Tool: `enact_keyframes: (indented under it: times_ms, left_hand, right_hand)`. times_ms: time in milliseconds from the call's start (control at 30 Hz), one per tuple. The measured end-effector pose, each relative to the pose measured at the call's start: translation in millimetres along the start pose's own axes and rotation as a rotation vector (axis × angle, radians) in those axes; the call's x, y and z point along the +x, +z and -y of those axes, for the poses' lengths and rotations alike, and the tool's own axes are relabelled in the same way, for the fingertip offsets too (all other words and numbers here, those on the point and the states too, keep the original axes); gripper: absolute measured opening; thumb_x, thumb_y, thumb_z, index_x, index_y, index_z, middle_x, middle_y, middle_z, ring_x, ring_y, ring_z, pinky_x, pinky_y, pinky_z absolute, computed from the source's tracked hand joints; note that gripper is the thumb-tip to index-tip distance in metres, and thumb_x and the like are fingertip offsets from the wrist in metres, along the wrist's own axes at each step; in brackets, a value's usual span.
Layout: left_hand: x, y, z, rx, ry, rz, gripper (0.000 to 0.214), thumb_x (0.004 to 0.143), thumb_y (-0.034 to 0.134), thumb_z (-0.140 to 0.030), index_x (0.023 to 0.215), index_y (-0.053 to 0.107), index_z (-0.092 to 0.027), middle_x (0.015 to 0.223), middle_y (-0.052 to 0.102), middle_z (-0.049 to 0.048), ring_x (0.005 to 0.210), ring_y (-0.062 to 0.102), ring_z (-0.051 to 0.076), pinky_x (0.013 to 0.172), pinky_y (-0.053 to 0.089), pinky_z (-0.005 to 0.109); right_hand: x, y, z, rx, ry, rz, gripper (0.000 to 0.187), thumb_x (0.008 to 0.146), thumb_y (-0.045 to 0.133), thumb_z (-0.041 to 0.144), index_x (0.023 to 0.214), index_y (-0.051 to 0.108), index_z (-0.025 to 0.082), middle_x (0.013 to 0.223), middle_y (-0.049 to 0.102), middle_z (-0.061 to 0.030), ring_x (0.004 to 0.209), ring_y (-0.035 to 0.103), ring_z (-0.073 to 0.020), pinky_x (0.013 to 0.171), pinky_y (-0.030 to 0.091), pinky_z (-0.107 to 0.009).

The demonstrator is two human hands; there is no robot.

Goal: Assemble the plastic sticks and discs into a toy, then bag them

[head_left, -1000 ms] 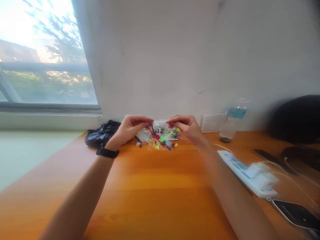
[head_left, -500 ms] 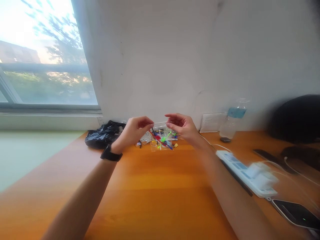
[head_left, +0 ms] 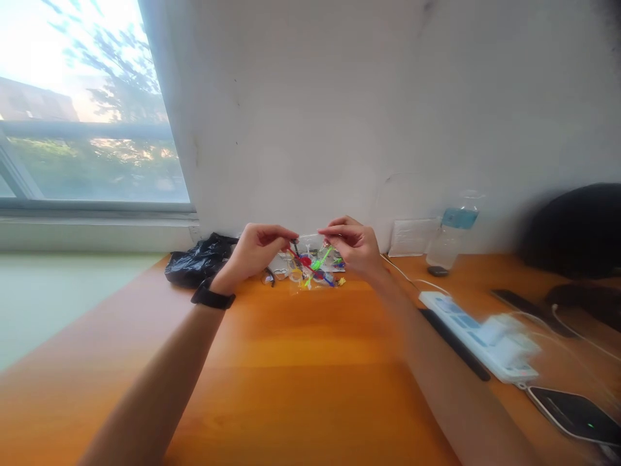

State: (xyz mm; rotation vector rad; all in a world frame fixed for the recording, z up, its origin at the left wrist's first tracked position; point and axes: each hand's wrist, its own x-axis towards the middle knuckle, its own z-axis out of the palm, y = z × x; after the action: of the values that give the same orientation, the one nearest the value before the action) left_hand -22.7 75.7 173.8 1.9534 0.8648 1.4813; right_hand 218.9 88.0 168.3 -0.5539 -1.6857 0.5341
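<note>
A small clear plastic bag of colourful small pieces hangs just above the far middle of the orange table. My left hand, with a black band on the wrist, pinches the bag's top left edge. My right hand pinches the top right edge. Both hands have fingers closed on the bag's top strip. Other small clear and dark items lie on the table under and beside the bag, too small to make out.
A crumpled black plastic bag lies at the left by the wall. A water bottle and a white packet stand at the back right. A white power strip with plugs, a phone and dark objects fill the right side.
My right hand's fingers, loosened half a second ago, have closed again on the bag's top edge. Both hands shifted slightly; the bag stays between them.
</note>
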Motion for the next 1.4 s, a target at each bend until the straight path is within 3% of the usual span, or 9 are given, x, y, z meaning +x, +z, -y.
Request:
enact_keyframes:
  times_ms: [167, 333, 467, 533, 600, 800, 1100, 1300, 1400]
  left_hand:
    - [-4.7, 0.2, -12.9, -0.018, -0.040, 0.007, 0.021, 0.089, 0.073, -0.033, 0.092, 0.086, -0.017, 0.090, 0.083, 0.0080, 0.082, 0.075, 0.022, 0.073, 0.058, 0.028]
    - [-2.7, 6.6, -6.2, -0.068, -0.072, -0.041, 0.029, 0.073, 0.091, -0.042, 0.085, 0.085, -0.017, 0.083, 0.082, 0.0087, 0.075, 0.075, 0.024, 0.070, 0.061, 0.032]
    - [-1.9, 10.4, -2.2, -0.083, -0.035, -0.059, 0.030, 0.071, 0.093, -0.041, 0.088, 0.085, -0.018, 0.085, 0.082, 0.0082, 0.081, 0.076, 0.025, 0.076, 0.063, 0.034]
    - [-2.3, 11.8, -3.1, -0.076, -0.010, -0.033, 0.035, 0.074, 0.091, -0.041, 0.100, 0.085, -0.018, 0.090, 0.082, 0.0087, 0.085, 0.077, 0.025, 0.080, 0.063, 0.034]
    - [-2.6, 12.3, -5.1, -0.027, 0.002, 0.000, 0.041, 0.078, 0.088, -0.042, 0.110, 0.084, -0.018, 0.095, 0.082, 0.0096, 0.089, 0.077, 0.025, 0.081, 0.062, 0.034]
    - [-1.7, 2.1, -10.2, 0.125, -0.052, 0.138, 0.030, 0.083, 0.082, -0.047, 0.087, 0.084, -0.018, 0.086, 0.082, 0.0086, 0.081, 0.076, 0.025, 0.069, 0.059, 0.030]
    - [0.6, -10.9, -2.4, 0.060, -0.121, 0.128, 0.038, 0.071, 0.092, -0.048, 0.072, 0.073, -0.015, 0.070, 0.076, 0.0065, 0.060, 0.069, 0.017, 0.052, 0.049, 0.023]
    - [-4.4, -7.5, -16.2, 0.010, -0.070, 0.319, 0.034, 0.086, 0.081, -0.047, 0.093, 0.075, -0.014, 0.088, 0.079, 0.0076, 0.078, 0.073, 0.019, 0.067, 0.057, 0.025]
    - [-5.2, -5.5, -17.4, 0.064, -0.121, 0.342, 0.036, 0.090, 0.075, -0.050, 0.094, 0.080, -0.014, 0.086, 0.080, 0.0079, 0.071, 0.071, 0.018, 0.060, 0.055, 0.024]
  right_hand:
    - [-2.6, 3.4, 10.3, -0.032, -0.024, 0.013, 0.015, 0.090, 0.074, 0.035, 0.086, 0.085, 0.026, 0.099, 0.066, -0.0065, 0.088, 0.066, -0.0209, 0.077, 0.058, -0.035]
    - [-0.4, 4.1, 13.4, -0.047, 0.009, -0.009, 0.023, 0.082, 0.084, 0.044, 0.075, 0.079, 0.023, 0.094, 0.067, -0.0068, 0.085, 0.065, -0.0213, 0.074, 0.057, -0.035]
    - [1.5, 0.2, 10.1, 0.016, 0.133, 0.073, 0.031, 0.078, 0.088, 0.045, 0.098, 0.079, 0.023, 0.098, 0.069, -0.0055, 0.088, 0.067, -0.0207, 0.076, 0.057, -0.032]
    - [1.4, -1.5, 6.9, 0.021, 0.207, 0.168, 0.037, 0.082, 0.084, 0.047, 0.110, 0.078, 0.023, 0.096, 0.072, -0.0049, 0.088, 0.068, -0.0202, 0.075, 0.056, -0.031]
    - [0.8, -2.1, 4.6, -0.020, 0.225, 0.235, 0.033, 0.087, 0.078, 0.049, 0.105, 0.079, 0.021, 0.089, 0.073, -0.0042, 0.083, 0.068, -0.0194, 0.072, 0.054, -0.030]
    - [-0.8, -2.0, 10.3, -0.182, 0.126, 0.258, 0.028, 0.094, 0.070, 0.047, 0.095, 0.081, 0.021, 0.078, 0.072, -0.0019, 0.073, 0.064, -0.0170, 0.068, 0.050, -0.029]
    - [-3.9, -2.8, 8.4, -0.185, 0.167, 0.317, 0.034, 0.098, 0.063, 0.051, 0.098, 0.077, 0.020, 0.073, 0.065, -0.0005, 0.065, 0.059, -0.0144, 0.059, 0.047, -0.025]
    - [-5.5, 1.1, 13.4, -0.117, 0.201, 0.385, 0.037, 0.098, 0.064, 0.052, 0.100, 0.077, 0.018, 0.072, 0.063, 0.0001, 0.061, 0.056, -0.0119, 0.057, 0.047, -0.023]
    - [-5.5, 1.9, 17.1, -0.110, 0.209, 0.413, 0.035, 0.098, 0.064, 0.050, 0.099, 0.077, 0.018, 0.071, 0.062, 0.0007, 0.059, 0.055, -0.0106, 0.055, 0.045, -0.022]
